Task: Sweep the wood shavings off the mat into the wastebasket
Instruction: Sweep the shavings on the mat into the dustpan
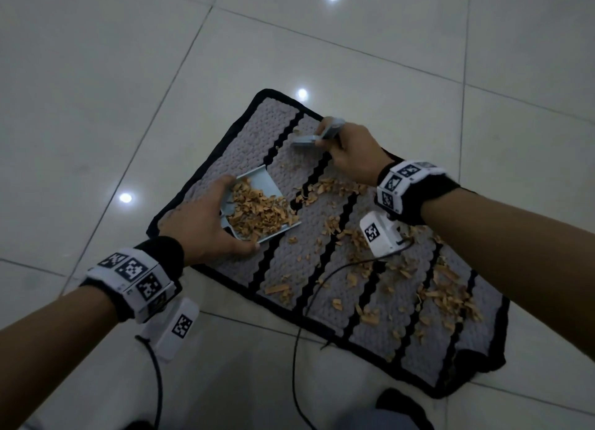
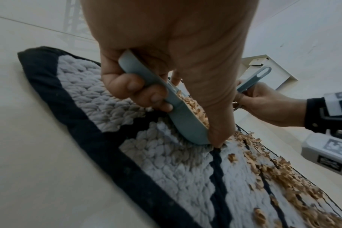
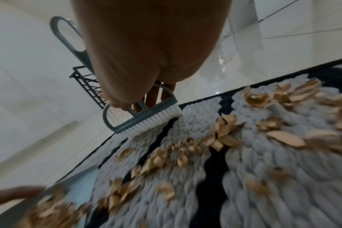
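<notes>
Our left hand (image 1: 206, 227) grips a half-full dustpan (image 1: 257, 204); our right hand (image 1: 351, 152) clasps the brush (image 3: 144, 118); most shavings (image 1: 434, 288) remain behind it.

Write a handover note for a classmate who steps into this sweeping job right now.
Left hand grips the dustpan, tilted on the mat and part full of shavings.
Right hand holds the brush, bristles on the mat's far end.
Done: one load swept into the pan.
Left: loose shavings cover the mat's middle and near end; nothing emptied yet.
A dark slatted basket, perhaps the wastebasket, stands beyond the mat.
</notes>
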`<state>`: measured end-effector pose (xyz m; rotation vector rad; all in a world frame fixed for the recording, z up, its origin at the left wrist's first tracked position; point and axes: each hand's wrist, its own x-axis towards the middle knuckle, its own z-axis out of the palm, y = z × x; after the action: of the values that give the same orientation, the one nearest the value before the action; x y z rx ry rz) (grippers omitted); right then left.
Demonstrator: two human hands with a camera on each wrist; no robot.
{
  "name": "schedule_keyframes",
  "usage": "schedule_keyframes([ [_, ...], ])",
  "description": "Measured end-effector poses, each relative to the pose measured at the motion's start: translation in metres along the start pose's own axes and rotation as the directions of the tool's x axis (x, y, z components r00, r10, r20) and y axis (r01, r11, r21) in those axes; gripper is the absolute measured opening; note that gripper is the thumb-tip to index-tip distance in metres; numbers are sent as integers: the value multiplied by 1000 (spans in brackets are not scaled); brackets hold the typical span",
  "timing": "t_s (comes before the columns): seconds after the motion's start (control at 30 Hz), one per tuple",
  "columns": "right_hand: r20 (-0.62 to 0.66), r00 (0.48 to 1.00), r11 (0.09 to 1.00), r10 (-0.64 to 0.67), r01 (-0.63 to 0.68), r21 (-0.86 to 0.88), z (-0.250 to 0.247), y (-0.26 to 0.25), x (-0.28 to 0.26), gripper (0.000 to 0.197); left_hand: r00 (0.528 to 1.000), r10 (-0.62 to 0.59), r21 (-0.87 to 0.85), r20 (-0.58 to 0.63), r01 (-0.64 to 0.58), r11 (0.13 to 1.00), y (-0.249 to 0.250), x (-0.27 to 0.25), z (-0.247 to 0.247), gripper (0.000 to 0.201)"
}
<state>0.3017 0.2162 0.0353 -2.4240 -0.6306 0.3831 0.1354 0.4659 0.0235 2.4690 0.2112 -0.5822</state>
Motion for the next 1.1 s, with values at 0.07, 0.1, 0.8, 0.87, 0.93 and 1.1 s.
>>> schedule_keyframes([
  [0.07,34,999,999,-21,22,-28,6,0,-14,14,1000,-13,8,8,13,1000,2,0,0,121],
  [0.1,68,996,998,-49,52,-37,8,-2,-24,10,1000,-19,14,15,18,1000,2,0,0,121],
  [0.8,59,989,988,-133,137,-73,14,-14,17,16,997,-75,94,31,72,993,8,-1,-1,126],
  [0.87,128,975,980,-182,191,-60,14,-13,-10,16,995,-84,97,44,80,992,9,0,-1,127],
  [0.93,196,958,973,-207,222,-58,13,-9,-35,13,996,-78,91,53,73,993,10,0,-2,127],
  [1.1,222,964,989,-145,145,16,-3,-7,-61,12,997,-62,95,50,57,994,12,-1,-4,124],
])
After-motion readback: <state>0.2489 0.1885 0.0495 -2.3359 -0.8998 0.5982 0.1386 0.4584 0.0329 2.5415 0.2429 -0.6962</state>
